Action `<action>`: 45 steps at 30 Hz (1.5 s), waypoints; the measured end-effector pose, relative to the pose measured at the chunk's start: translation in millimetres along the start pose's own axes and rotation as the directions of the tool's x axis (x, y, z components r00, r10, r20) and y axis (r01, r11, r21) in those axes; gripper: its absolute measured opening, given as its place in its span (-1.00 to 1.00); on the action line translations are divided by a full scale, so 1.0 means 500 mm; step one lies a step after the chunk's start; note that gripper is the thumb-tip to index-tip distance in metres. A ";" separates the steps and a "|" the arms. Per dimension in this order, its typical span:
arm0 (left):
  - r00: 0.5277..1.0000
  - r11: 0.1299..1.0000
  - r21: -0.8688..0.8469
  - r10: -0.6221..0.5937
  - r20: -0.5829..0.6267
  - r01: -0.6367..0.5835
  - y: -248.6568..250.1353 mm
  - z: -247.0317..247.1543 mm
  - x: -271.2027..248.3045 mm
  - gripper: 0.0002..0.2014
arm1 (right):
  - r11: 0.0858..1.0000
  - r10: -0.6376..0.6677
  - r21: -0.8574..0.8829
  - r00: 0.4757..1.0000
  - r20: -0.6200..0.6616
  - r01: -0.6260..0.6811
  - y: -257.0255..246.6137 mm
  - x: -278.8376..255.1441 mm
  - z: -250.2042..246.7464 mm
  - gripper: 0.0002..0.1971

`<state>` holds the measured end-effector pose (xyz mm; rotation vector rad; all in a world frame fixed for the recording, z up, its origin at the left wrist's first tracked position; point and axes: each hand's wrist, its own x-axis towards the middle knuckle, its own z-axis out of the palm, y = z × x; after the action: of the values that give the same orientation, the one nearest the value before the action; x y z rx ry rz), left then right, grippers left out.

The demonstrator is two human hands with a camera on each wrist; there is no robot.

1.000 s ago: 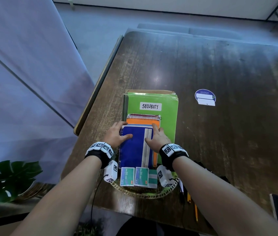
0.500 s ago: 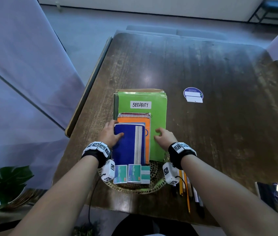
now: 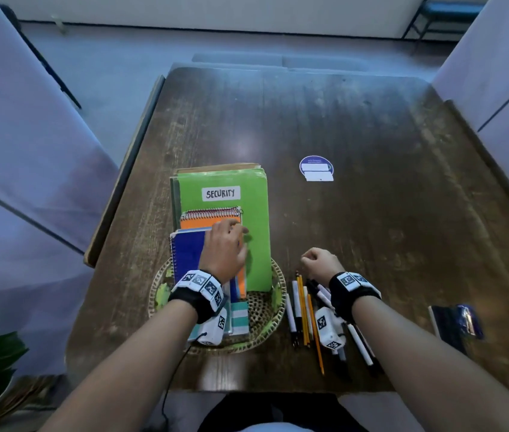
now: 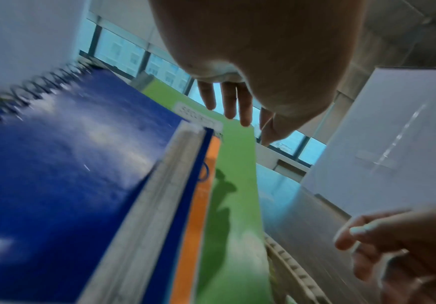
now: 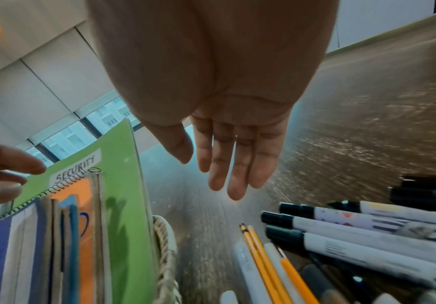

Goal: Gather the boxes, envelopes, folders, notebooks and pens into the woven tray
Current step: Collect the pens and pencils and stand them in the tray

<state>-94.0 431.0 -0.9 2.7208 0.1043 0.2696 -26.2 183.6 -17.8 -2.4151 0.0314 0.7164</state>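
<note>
A dark, worn wooden worktop (image 3: pixel 356 126) stands between pale partition panels (image 3: pixel 19 126), with grey floor beyond. The woven tray (image 3: pixel 278 310) at its near edge carries the green folder (image 3: pixel 256 244) and notebooks (image 3: pixel 186 254); pens (image 3: pixel 304 310) lie just right of it. The left hand (image 3: pixel 225 251) lies flat-fingered over the notebooks, its grip empty; the right hand (image 3: pixel 322 263) hangs relaxed and empty near the pens. A round blue sticker (image 3: pixel 315 168) lies farther back.

Both hands (image 3: pixel 225 251) (image 3: pixel 322 263) empty, fingers relaxed
</note>
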 end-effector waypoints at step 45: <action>0.771 0.936 -0.142 -0.173 0.613 0.323 0.532 0.429 -0.049 -0.89 | 0.968 0.097 -0.245 0.983 0.153 -0.057 0.519 -0.015 -0.203 -0.83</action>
<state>-65.5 102.0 -92.3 2.3796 0.2350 -0.6161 -31.5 -85.7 -89.6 -2.5850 -0.0296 1.0045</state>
